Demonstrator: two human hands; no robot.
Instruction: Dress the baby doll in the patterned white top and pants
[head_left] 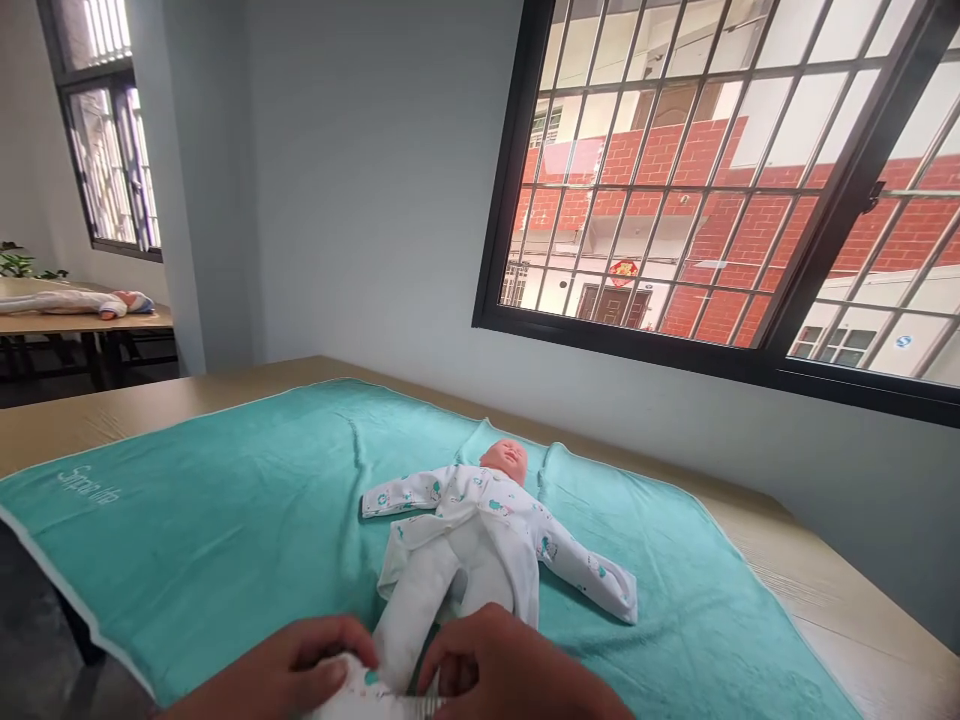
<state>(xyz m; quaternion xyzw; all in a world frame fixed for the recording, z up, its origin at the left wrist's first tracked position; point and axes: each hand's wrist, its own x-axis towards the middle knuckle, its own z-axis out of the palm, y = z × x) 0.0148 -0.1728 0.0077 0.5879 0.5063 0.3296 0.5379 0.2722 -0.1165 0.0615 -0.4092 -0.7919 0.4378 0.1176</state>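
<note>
Baby doll: on its back on the teal blanket point(247, 530), head near the blanket's far edge, legs toward the near edge; baby doll point(469, 545) has a white soft body.
Printed jacket point(499, 505): holds the doll's torso; hem spread apart below the chest, white belly and legs showing. Sleeves flung out to both sides, cuffs covering the arm ends; how far the arms reach inside, cannot tell.
Printed garment point(356, 700): white, ribbed band, bunched at the doll's lower leg by the bottom of the view. Whether the foot is inside, cannot tell.
Left hand point(289, 657): thumb and fingers pinching the bunched garment.
Right hand point(514, 662): fingers curled, gripping the ribbed band beside the leg.
Wooden table point(292, 372): carries the blanket; blanket's left corner, with white lettering nearby, droops over the near-left edge.
Second table point(82, 321): far left; clothed figure point(112, 303) lying toward its right end.
</note>
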